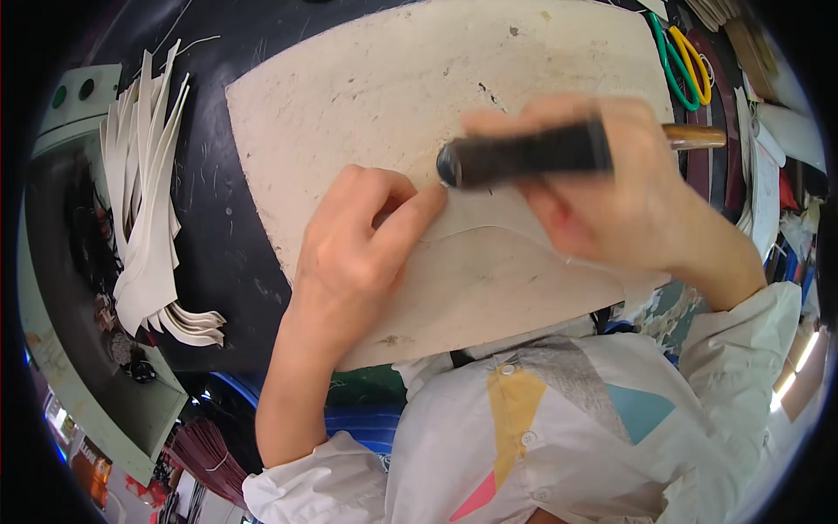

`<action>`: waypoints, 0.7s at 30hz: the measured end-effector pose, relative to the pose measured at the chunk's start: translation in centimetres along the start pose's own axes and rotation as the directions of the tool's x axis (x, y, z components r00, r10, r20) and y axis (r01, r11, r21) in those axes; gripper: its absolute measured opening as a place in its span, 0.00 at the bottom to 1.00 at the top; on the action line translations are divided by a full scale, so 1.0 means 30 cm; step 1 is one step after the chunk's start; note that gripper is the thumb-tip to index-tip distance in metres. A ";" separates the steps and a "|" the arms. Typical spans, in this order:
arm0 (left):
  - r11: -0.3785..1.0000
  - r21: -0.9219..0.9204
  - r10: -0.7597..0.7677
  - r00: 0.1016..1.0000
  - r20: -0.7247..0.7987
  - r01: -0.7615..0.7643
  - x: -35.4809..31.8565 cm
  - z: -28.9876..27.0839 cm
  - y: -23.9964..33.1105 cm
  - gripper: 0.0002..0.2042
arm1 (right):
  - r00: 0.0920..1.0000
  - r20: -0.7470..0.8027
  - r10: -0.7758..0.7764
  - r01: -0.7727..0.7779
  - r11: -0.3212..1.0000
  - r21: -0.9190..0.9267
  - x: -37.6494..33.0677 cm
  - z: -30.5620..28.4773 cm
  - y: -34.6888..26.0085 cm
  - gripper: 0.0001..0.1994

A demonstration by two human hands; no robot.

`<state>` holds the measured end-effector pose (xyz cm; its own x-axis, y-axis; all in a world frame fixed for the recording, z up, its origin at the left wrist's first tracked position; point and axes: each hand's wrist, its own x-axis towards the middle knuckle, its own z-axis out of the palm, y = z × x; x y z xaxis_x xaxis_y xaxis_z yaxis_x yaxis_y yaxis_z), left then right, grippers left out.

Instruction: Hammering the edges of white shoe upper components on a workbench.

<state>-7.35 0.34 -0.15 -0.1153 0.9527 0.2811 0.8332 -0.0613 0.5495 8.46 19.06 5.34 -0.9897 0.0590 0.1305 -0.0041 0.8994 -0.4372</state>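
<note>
My right hand (637, 183), smeared by motion, is closed round a tool with a thick black shaft (532, 159) and a rounded, shiny end. The blur hides its exact kind; it may be a hammer. That end is right by the fingertips of my left hand (367, 227). There, my left thumb and forefinger are pinched at the edge of a thin pale piece (493, 214) with a curved lower edge. The piece lies flat on a large, worn cream board (349, 79). Behind my right hand a wooden handle (697, 137) shows; whether it belongs to the held tool, I cannot tell.
A bundle of pale cut strips (144, 210) lies on the black tabletop (223, 236) at the left. Green-and-yellow handled scissors (681, 65) rest at the far right. A bundle of dark red strips (208, 458) sits low at the left, below a grey-green frame (87, 402).
</note>
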 end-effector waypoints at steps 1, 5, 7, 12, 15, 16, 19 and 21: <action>1.000 0.007 -0.003 1.000 0.010 0.003 -0.001 -0.002 -0.001 0.18 | 1.000 -0.013 -0.005 0.005 0.999 -0.048 0.010 -0.007 0.006 0.28; 1.000 -0.009 0.022 0.994 -0.110 -0.023 -0.020 0.024 -0.023 0.14 | 0.999 0.006 -0.038 0.038 0.999 -0.023 0.030 0.014 -0.031 0.29; 0.998 0.061 -0.010 0.993 -0.119 0.017 -0.016 -0.003 -0.005 0.13 | 0.999 0.017 -0.032 0.032 0.999 0.009 0.028 0.014 -0.029 0.29; 0.973 0.230 0.066 0.983 -0.171 -0.025 -0.051 0.027 -0.011 0.14 | 0.999 -0.008 -0.045 0.045 0.999 0.013 0.044 0.019 -0.034 0.28; 0.951 0.310 0.083 0.976 -0.202 -0.017 -0.051 0.016 0.004 0.13 | 0.999 0.030 -0.016 0.015 1.000 0.012 0.053 0.026 -0.057 0.28; 0.954 0.298 0.043 0.978 -0.204 0.020 -0.059 0.013 0.007 0.12 | 0.999 0.031 -0.017 0.017 1.000 0.008 0.052 0.032 -0.059 0.27; 0.960 0.268 -0.020 0.975 -0.221 0.081 -0.079 0.031 0.010 0.11 | 0.999 -0.001 -0.034 0.034 0.999 0.006 0.054 0.045 -0.050 0.28; 0.963 0.259 -0.008 0.970 -0.244 0.073 -0.091 0.049 0.014 0.11 | 1.000 -0.009 -0.027 0.027 1.000 0.014 0.070 0.036 -0.056 0.28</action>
<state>-5.88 -1.84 -1.83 -0.2506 0.8520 0.4597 0.9340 0.0880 0.3461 6.25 17.21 5.39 -0.9879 0.0387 0.1504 -0.0328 0.8946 -0.4457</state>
